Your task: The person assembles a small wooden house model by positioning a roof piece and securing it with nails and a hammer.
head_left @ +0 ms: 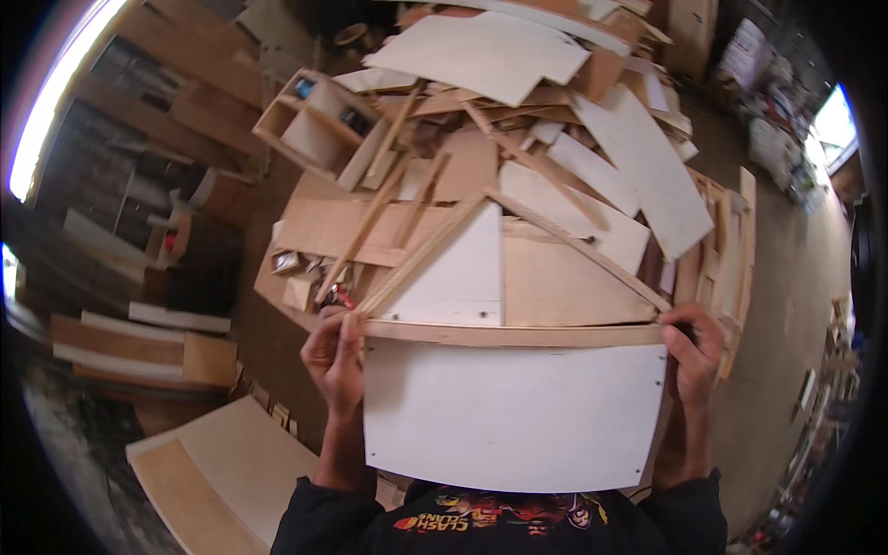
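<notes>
Wood offcuts [470, 165] crowd the workshop table [277, 301]; left hand [336, 359], right hand [694, 348] clamp a frame [515, 336].

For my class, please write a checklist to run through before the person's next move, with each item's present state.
1. Left hand on the left end of the wooden strip: ok.
2. Right hand at the strip's right end: ok.
3. White panel below the strip in full view: ok.
4. Slanting strips firmly joined at their far ends: cannot tell.
5. Space beyond free of clutter: not ok; loose boards lie heaped there.
</notes>
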Demonstrator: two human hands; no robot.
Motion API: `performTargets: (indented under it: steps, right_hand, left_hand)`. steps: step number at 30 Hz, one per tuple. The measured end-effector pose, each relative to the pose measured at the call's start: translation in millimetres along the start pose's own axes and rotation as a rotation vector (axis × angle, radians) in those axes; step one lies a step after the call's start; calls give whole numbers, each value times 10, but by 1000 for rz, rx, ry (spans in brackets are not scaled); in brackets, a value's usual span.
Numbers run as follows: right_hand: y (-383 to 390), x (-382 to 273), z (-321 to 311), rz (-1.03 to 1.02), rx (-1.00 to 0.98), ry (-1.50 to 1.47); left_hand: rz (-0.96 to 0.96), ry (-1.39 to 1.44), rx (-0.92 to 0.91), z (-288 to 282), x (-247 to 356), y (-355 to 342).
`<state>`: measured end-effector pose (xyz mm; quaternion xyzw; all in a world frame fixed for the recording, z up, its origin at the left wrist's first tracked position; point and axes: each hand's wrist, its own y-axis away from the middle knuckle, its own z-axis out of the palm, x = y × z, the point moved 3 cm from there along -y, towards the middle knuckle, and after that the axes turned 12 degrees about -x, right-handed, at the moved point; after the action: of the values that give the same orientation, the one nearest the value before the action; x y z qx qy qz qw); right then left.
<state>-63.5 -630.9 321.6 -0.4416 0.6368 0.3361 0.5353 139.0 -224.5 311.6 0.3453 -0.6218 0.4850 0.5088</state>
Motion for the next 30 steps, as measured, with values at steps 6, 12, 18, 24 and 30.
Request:
performTargets:
  steps: [6,12,18,24,30]
  right_hand:
    - [15,163,-57,14,-9,-113]
    - [7,168,-101,-40,15,-41]
    - [35,90,-56,2,6,-94]
    - [64,91,-98,-135,67,-10]
    - [137,-192,65,-282,121,46]
  left_hand:
    - [122,46,-23,-1,-11,-20]
    - [11,151,-2,83,17,9]
    - [20,253,-20,21,-90,42]
    - [98,103,-85,28,11,74]
    - [250,175,-56,-37,199,190]
